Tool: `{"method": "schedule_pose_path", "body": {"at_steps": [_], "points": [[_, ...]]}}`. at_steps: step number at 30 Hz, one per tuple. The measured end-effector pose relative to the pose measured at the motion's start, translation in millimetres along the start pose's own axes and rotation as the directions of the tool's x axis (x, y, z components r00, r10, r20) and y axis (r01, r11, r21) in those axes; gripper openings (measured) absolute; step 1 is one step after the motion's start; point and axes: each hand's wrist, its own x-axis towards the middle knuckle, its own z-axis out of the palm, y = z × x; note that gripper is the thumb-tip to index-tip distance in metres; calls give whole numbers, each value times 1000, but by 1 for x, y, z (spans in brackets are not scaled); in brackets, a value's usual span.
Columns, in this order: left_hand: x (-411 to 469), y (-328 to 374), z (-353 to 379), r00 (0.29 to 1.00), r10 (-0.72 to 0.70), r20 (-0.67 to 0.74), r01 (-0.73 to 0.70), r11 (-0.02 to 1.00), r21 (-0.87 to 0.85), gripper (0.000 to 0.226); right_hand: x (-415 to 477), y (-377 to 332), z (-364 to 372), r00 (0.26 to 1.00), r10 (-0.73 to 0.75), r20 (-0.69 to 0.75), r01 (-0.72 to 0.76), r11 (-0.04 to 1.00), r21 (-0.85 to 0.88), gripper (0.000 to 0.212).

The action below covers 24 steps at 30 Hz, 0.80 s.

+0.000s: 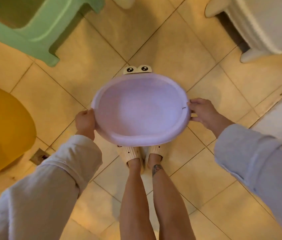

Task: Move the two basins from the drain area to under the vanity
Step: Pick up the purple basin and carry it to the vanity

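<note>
A pale purple oval basin [140, 110] with a pair of cartoon eyes [137, 69] on its far rim hangs above the tiled floor, in front of my legs. My left hand [85, 121] grips the basin's left rim and my right hand [202, 112] grips its right rim. The basin is empty and held roughly level. A yellow basin [1, 130] rests on the floor at the left edge, partly cut off by the frame.
A green plastic stool [32, 23] stands at the upper left. A white stool or cabinet base [266, 25] stands at the upper right. A small floor drain [40, 155] sits beside the yellow basin. Beige floor tiles [162, 44] lie between them.
</note>
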Motion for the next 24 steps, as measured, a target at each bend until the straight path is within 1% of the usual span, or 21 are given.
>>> {"method": "schedule_pose_path", "body": {"at_steps": [1,3,4,7,9,10,11,12,15,19,21,24], "points": [[-24,2,-13,1000,-21,9,21,1000,-14,13,-24,-2,-10,1000,19,-6,-18,999,31,33],[-73,9,-40,996,-78,47,81,995,-57,21,-74,-4,-31,999,35,6,-36,996,84,31],[-93,11,-51,991,-108,73,113,990,-80,21,-97,-3,-41,999,39,16,-40,994,103,28],[-157,31,-86,978,-127,167,146,984,-106,16,-165,-1,-68,1000,29,2,-29,989,147,25],[-201,53,-113,969,-99,225,125,987,-105,13,-213,-8,-89,1000,-1,-9,2,982,189,19],[-222,61,-126,968,-78,239,106,989,-106,10,-236,-9,-98,1000,-17,-5,18,978,206,13],[-244,68,-140,967,-53,250,83,991,-109,7,-259,-12,-108,999,-36,-1,35,975,219,12],[-263,75,-151,964,-32,262,65,991,-115,5,-280,-14,-117,999,-51,0,50,970,238,14],[-308,90,-178,960,31,278,12,988,-151,12,-333,-14,-142,995,-101,14,93,951,294,17],[-350,100,-205,937,110,333,-37,975,-219,3,-387,-8,-165,991,-134,28,113,916,385,16],[-364,104,-215,915,143,378,-51,969,-243,7,-409,0,-169,990,-137,18,116,892,437,17],[-377,108,-222,877,169,450,-69,971,-231,16,-436,18,-168,989,-147,-24,138,841,524,25]]}}
